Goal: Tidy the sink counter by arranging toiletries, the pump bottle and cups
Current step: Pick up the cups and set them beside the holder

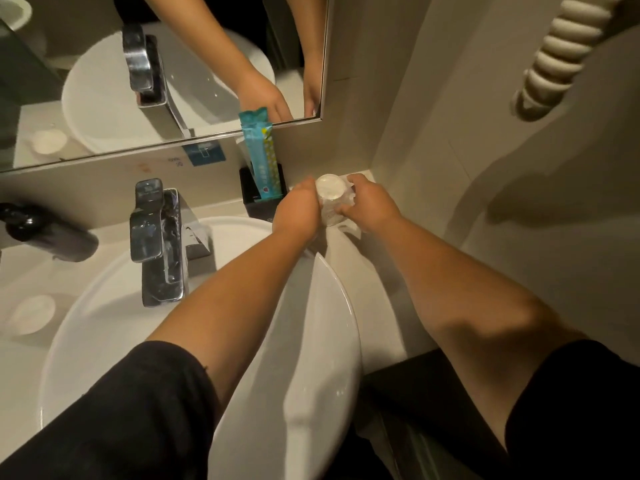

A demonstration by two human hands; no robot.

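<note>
A clear cup (330,199), upside down and in thin plastic wrap, is held over the back right corner of the counter. My left hand (298,209) grips its left side and my right hand (370,202) grips its right side. Just left of the cup stands a black holder (258,206) with teal toiletry packets (258,154) sticking up out of it. A dark pump bottle (48,232) lies at the far left of the counter, by the wall.
A white basin (332,341) fills the middle, with a chrome tap (159,244) behind it. A white soap dish (31,313) sits on the counter at the left. A mirror (194,64) hangs above. A coiled white hose (561,53) hangs on the right wall.
</note>
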